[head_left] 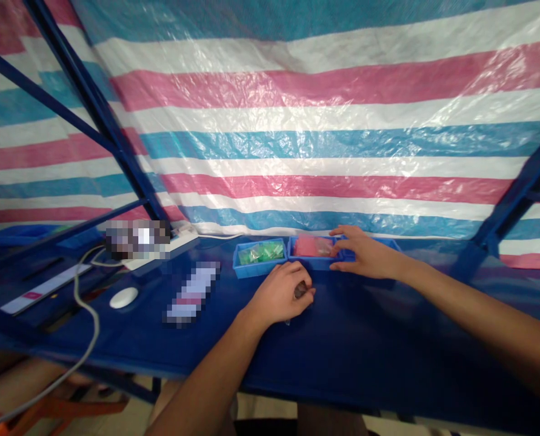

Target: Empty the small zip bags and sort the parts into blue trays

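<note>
My left hand (282,293) is closed low over the blue table, its fingers curled round a small dark brown thing (300,290) whose kind I cannot make out. A scrap of something clear peeks out below the palm. My right hand (363,253) reaches over the bins with fingers and thumb spread apart, nothing visible between them. Its fingertips are at the right end of a blue bin (313,262) with red and clear plastic packets (312,246). Left of it stands another blue bin (259,268) holding green packets (263,252). A third blue bin (390,243) is partly hidden behind my right hand.
On the table (342,345) to the left lie a white oval object (123,297), a blurred-out flat item (191,293) and a power strip (183,240). A pale cable (94,330) hangs over the front edge. Blue frame posts and a striped plastic sheet (319,142) stand behind.
</note>
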The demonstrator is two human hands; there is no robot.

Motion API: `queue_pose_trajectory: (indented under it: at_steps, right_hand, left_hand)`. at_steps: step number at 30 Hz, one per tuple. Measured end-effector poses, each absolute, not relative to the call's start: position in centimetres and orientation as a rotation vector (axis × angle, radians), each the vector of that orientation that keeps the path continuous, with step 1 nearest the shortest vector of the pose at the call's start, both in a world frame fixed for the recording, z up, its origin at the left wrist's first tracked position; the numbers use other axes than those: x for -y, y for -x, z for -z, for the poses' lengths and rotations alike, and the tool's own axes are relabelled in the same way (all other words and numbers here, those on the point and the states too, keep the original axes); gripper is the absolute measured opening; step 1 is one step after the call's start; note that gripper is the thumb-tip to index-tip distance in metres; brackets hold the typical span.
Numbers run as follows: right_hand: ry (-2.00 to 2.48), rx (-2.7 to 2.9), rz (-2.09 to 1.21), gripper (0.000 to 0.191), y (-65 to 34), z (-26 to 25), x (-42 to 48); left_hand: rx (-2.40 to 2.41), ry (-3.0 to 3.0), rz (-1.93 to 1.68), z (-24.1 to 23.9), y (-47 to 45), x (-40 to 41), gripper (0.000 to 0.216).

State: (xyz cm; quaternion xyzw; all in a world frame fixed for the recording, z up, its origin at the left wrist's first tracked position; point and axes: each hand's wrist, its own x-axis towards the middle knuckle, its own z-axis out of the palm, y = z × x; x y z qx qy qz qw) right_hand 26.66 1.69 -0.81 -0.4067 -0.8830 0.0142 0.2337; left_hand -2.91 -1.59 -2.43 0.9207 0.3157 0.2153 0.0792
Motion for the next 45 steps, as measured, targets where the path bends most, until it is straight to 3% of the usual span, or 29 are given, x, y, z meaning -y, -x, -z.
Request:
queue_pose_trajectory:
  at_steps: [5,8,18,25,31,39,45]
  right_hand:
    - [1.247,2.583,-0.334,0.05,-26.8,-0.9,-4.5]
    - [1.242,2.618,-0.454,0.043,-26.9,-1.7,-5.6]
    - [1.242,2.336,-0.331,0.029,-27.6,-3.4,-4.0]
    - [1.175,2.142,-0.373,0.038,-28.7,-6.9,1.1]
    - [1.143,1.982,-0.655,0.053,-31.2,-5.7,5.5]
    - [1.243,2.035,-0.604,0.052,-34.3,-3.3,7.4]
    - [1.207,2.071,-0.694,0.054,-34.2,-3.3,7.3]
  left_hand:
    - [-0.938,-2.736,-0.632,2.5,3.2,1.4,0.007]
    - [-0.907,-2.726,-0.622,2.7,3.4,1.3,0.008]
    - [-0.881,-2.721,-0.619,3.0,3.5,1.1,0.007]
    - [-0.863,-2.711,-0.625,2.8,3.5,1.2,0.005]
    - [-0.831,-2.729,-0.609,2.3,3.5,1.3,0.005]
    - [-0.783,-2.693,-0.875,1.2,3.4,2.3,0.037]
    - [-0.652,-2.782,-0.994,1.0,0.7,4.0,0.039]
